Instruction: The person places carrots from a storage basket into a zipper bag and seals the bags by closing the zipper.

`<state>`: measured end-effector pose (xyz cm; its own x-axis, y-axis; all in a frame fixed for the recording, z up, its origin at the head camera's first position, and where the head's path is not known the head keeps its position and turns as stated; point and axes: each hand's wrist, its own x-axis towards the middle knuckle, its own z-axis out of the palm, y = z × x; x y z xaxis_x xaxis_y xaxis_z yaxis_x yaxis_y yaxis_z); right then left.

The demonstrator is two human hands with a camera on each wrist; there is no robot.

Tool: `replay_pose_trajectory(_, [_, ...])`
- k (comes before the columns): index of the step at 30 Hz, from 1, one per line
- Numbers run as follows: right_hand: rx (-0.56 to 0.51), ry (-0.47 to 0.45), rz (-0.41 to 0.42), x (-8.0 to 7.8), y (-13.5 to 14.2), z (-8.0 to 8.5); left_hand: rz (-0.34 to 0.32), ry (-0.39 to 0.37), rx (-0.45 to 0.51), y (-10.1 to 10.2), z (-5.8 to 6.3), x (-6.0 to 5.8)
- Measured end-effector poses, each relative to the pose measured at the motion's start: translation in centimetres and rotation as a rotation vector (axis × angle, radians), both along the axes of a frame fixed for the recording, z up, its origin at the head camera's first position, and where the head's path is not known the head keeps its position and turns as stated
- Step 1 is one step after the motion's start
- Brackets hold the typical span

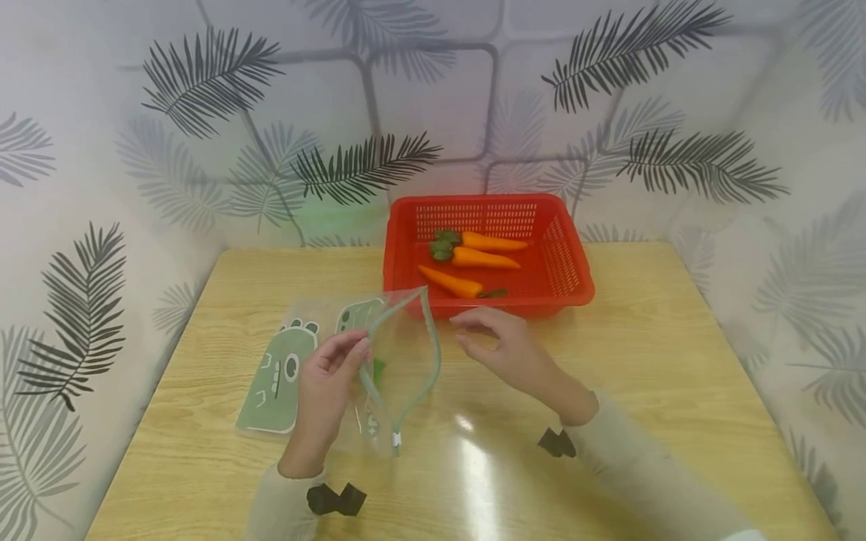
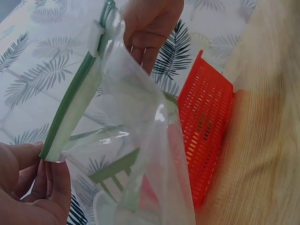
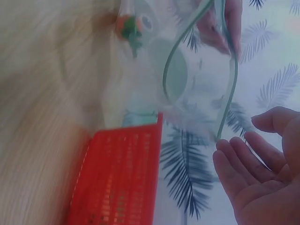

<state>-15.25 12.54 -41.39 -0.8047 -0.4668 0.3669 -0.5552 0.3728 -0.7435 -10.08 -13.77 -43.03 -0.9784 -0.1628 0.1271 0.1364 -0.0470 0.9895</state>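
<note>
My left hand [image 1: 325,391] pinches the green-edged rim of a clear zip bag [image 1: 413,376] between thumb and fingers; the bag's mouth gapes open and a white slider sits at one end of the zip. Green cartoon print covers part of the bag. In the right wrist view something orange with green leaves [image 3: 130,33] shows through the plastic, partly hidden. Apart from the bag in the head view, my right hand [image 1: 507,349] hovers to its right, fingers extended, holding nothing.
A red plastic basket [image 1: 578,293] stands at the back of the wooden table [image 1: 609,466], with three toy-like carrots [image 1: 483,259] inside. Left of the bag lies a flat green cartoon-printed pouch [image 1: 271,391]. A leaf-patterned wall covering [image 1: 440,98] rises behind the table.
</note>
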Motion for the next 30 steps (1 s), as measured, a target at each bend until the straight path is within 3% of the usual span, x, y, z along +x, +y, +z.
replay_pose_trajectory(16, [0.123, -0.005, -0.199, -4.6, 5.0, -0.8, -0.005, 0.016, -0.005, 0.1, 0.1, 0.0])
replay_pose_trajectory(21, [0.118, 0.024, -0.209, -6.0, 5.4, -0.6, -0.006, 0.008, -0.009, 0.2, 0.3, 0.1])
replay_pose_trajectory(30, [0.193, -0.049, -0.157, -8.0, 5.1, -0.5, -0.011, 0.006, -0.005, 0.3, 0.2, 0.1])
